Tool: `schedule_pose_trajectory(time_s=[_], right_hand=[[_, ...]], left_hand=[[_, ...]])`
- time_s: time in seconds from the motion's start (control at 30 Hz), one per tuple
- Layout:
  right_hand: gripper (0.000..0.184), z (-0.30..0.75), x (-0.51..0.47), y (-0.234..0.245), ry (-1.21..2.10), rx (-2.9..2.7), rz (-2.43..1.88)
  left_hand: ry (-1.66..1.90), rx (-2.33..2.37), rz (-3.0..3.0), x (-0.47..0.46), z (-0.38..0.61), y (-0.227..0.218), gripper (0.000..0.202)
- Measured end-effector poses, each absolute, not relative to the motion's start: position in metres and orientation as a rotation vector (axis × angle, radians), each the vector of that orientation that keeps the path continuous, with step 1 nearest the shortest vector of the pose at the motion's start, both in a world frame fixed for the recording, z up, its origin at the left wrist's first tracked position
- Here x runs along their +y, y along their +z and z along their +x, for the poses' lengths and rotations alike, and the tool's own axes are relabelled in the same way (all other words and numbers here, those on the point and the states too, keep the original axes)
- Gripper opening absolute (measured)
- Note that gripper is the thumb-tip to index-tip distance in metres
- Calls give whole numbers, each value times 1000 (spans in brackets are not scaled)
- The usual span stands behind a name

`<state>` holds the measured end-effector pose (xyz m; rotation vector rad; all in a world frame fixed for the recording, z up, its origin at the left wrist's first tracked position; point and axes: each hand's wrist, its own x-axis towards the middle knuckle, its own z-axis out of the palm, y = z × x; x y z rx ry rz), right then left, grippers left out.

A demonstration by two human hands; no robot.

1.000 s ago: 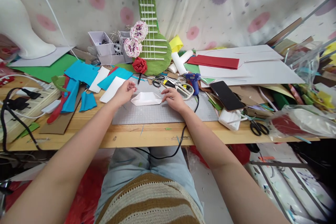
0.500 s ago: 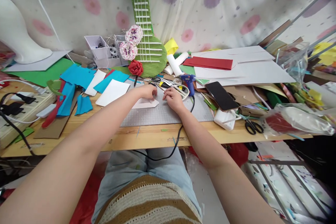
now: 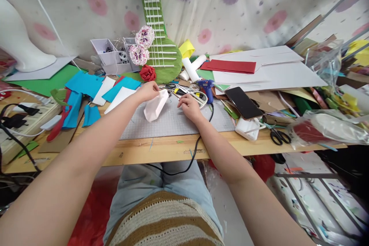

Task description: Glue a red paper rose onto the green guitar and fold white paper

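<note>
My left hand [image 3: 149, 91] pinches the upper edge of a pale pinkish-white paper piece [image 3: 155, 107], which is lifted and tilted above the grey cutting mat [image 3: 198, 128]. Its fingertips are partly hidden behind the wrist. To the right, my right hand [image 3: 188, 107] rests low over the mat with its fingers loosely bent and apart, and no held thing shows in it. White-handled scissors [image 3: 203, 100] lie just behind this hand. A blue hot glue gun [image 3: 208, 89] lies beside them, with its black cable running over the table's front edge.
Blue paper pieces [image 3: 85, 83] and white sheets lie to the left. A green paper guitar [image 3: 170, 59] with flowers stands behind the mat. To the right are a phone [image 3: 243, 102], black scissors [image 3: 279, 137], a red paper strip [image 3: 232, 66] and white boards [image 3: 276, 75].
My left hand has raised the pale paper off the mat and turned it more upright, moving slightly left and back. My right hand has barely moved.
</note>
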<state>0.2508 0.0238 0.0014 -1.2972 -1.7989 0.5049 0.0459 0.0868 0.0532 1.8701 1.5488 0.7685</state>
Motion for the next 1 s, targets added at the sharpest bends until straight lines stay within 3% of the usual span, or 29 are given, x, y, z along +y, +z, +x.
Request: schedule_pose_trajectory(time_s=[0.27, 0.5, 0.73, 1.0], right_hand=[[24, 244, 12, 9, 454, -2034, -1162], [19, 220, -13, 24, 58, -2542, -1006], [25, 204, -13, 9, -35, -2616, -1159], [31, 195, -15, 11, -107, -2625, -1200]], left_hand=[[1079, 1723, 1115, 48, 36, 24, 13], [1168, 1551, 1001, 15, 25, 24, 13], [916, 1632, 1753, 7, -10, 14, 21], [842, 1573, 2341, 11, -16, 10, 6]])
